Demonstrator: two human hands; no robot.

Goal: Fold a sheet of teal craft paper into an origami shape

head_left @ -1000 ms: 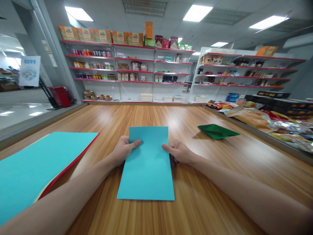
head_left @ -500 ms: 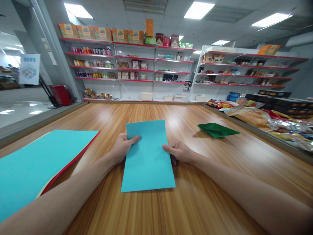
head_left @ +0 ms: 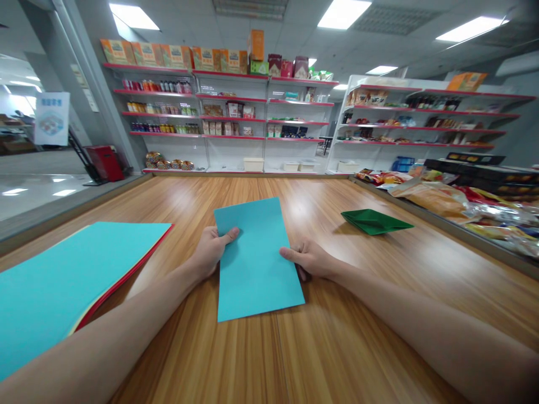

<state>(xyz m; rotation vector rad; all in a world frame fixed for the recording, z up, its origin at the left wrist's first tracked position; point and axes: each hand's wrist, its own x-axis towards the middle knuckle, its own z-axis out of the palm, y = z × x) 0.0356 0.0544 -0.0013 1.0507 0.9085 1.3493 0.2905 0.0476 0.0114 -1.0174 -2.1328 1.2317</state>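
"Blue paper [head_left: 259, 264] has turned a bit! Its far end has swung left, and its near end has swung right."

"Who has it?"

"Two hands do. The left hand [head_left: 214, 249] has the left edge, and the right hand [head_left: 310, 259] has the right edge, a little nearer to us."

"How far open are they?"

"Just a tiny bit, enough for the paper to fit. Each thumb sits flat on top. Most of the fingers are hidden, so I can't tell how they bend."

"Where is the paper?"

"Over the middle of the counter [head_left: 252, 365], between a pile of paper [head_left: 96, 264] and a green folded paper [head_left: 374, 222]."

"What is the pile like?"

"Blue on top, with pale yellow and red peeking out at the edge. It lies on the left."

"And the green one?"

"It rests on the right, well apart from the right hand. Both its ends are pointy."

"What's farther off?"

"Snack bags [head_left: 438, 203] lie past the right side of the counter, and shelves [head_left: 233, 154] with red edges stand at the back."
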